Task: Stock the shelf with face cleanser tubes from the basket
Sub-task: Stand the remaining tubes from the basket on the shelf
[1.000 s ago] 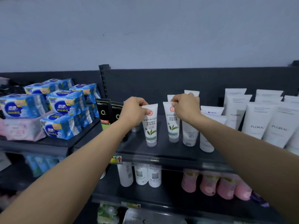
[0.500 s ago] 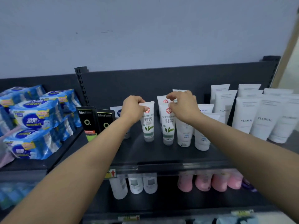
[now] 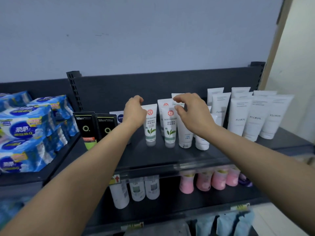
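Head view: the left hand (image 3: 134, 111) is loosely curled, fingers part-open, its knuckles touching the upper left edge of a green-leaf cleanser tube (image 3: 150, 124) without gripping it. The right hand (image 3: 192, 113) is spread wide, holding nothing, hovering over a second leaf tube (image 3: 170, 127) and the plain white tubes (image 3: 185, 135) beside it. Both leaf tubes stand cap-down, upright, mid-shelf (image 3: 153, 155), back from its front edge.

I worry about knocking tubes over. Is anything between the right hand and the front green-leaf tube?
Nothing visible. The right hand hovers open directly beside the front green-leaf tube, its thumb nearly at the tube's top edge, with no item between them.
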`<state>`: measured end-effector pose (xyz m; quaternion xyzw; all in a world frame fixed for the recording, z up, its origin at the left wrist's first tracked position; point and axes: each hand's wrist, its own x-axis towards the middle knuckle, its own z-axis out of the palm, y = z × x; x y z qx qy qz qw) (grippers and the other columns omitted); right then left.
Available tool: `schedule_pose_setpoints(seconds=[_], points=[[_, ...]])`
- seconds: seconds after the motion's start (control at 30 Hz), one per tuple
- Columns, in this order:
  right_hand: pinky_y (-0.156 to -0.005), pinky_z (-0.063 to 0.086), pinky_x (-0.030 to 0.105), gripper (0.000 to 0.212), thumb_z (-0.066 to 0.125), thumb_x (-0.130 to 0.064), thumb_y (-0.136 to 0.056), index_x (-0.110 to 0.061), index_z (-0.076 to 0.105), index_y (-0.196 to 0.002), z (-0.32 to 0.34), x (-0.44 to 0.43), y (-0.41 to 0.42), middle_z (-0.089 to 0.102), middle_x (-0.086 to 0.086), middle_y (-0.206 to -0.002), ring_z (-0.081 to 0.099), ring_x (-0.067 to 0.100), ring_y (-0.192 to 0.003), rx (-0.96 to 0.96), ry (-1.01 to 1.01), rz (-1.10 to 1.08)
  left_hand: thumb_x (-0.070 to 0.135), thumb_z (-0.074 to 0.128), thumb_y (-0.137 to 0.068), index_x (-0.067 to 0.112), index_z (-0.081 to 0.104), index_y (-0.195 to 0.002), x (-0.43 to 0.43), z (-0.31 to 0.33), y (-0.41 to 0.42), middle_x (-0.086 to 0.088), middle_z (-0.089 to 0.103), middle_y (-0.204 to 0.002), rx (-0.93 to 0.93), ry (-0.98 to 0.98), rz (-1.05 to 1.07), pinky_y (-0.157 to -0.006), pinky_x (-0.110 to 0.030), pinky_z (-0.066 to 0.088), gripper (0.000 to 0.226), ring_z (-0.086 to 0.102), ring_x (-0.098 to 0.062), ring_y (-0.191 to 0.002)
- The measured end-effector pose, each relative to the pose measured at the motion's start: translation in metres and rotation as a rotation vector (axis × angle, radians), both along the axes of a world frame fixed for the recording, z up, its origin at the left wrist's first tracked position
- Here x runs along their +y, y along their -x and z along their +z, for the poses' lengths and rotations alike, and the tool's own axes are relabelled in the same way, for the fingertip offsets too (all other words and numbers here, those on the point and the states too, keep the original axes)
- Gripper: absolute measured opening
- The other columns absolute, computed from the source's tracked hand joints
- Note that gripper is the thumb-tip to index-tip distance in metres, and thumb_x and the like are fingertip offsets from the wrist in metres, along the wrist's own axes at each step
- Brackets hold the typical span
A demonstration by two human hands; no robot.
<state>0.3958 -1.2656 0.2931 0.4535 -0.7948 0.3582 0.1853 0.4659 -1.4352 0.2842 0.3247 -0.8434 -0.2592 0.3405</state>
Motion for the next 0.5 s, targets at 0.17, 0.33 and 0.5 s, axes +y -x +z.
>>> schedule_pose_setpoints(seconds=[0.17, 0.33, 0.5], points=[[-0.098, 0.036, 0.026, 0.03, 0.05, -0.016, -0.094, -0.013, 0.059, -0.122, -0.01, 0.014, -0.023, 0.063, 0.002, -0.119, 0.048, 0.018, -0.119, -0.001, 0.004, 0.051, 0.0, 0.048, -0.088, 0.009, 0.051, -0.125, 0.025, 0.0, -0.028, -0.008, 0.047, -0.128, 0.057, 0.169, -0.008, -0.09, -0.026, 0.039, 0.038, 0.05, -0.022, -0.114], [-0.09, 0.037, 0.029, 0.025, 0.051, -0.013, -0.093, -0.008, 0.065, -0.113, -0.035, 0.029, -0.052, 0.067, 0.006, -0.112, 0.052, 0.023, -0.11, 0.028, -0.071, 0.146, 0.007, 0.053, -0.089, 0.011, 0.056, -0.113, 0.062, -0.02, -0.072, 0.001, 0.047, -0.106, 0.036, 0.166, -0.051, -0.079, -0.024, 0.037, 0.025, 0.048, -0.014, -0.09], [-0.088, 0.046, 0.042, 0.021, 0.055, -0.012, -0.09, -0.003, 0.068, -0.103, -0.09, 0.048, -0.074, 0.069, 0.016, -0.101, 0.058, 0.033, -0.098, 0.088, -0.227, 0.258, 0.012, 0.058, -0.089, 0.011, 0.056, -0.111, 0.101, -0.077, -0.117, 0.003, 0.047, -0.101, -0.052, 0.08, -0.045, -0.081, -0.027, 0.04, 0.022, 0.048, -0.015, -0.091]])
